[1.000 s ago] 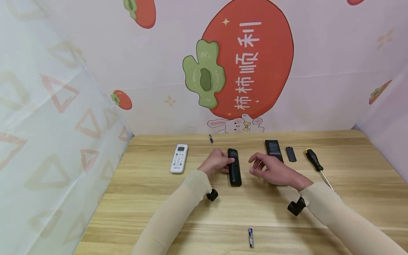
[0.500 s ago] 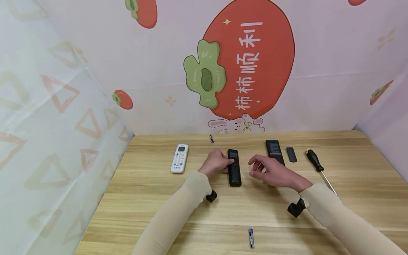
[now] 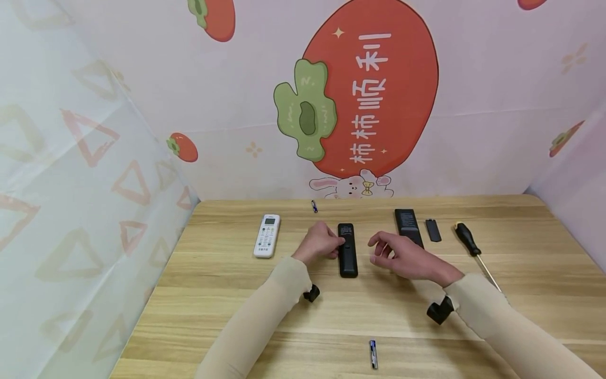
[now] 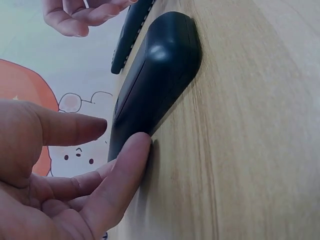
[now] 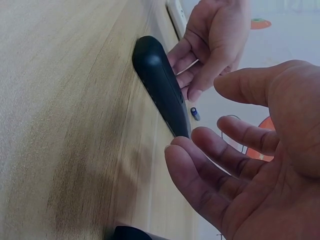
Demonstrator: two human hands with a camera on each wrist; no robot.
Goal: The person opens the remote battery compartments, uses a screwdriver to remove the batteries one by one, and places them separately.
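Observation:
A black remote control (image 3: 348, 258) lies back side up on the wooden table, its battery cover in place. My left hand (image 3: 320, 241) is at its left side: in the left wrist view a fingertip (image 4: 141, 142) is right at the remote's side, and the thumb (image 4: 75, 128) stands off its back. To the right, my right hand (image 3: 402, 253) hovers with loosely bent fingers and nothing between them. Behind that hand lies a second black remote control (image 3: 407, 223), its lower part hidden. A loose battery cover (image 3: 433, 230) is beside it.
On the left lies a white air-conditioner remote (image 3: 267, 236). One small battery (image 3: 314, 206) is near the back edge, another battery (image 3: 373, 353) near the front. A screwdriver (image 3: 467, 239) with a black handle lies at the right. Printed cloth walls (image 3: 236, 105) surround the table (image 3: 213, 295).
My left hand has shifted slightly left, its thumb drawing back toward the black remote's edge. The right hand has stayed nearly where it was.

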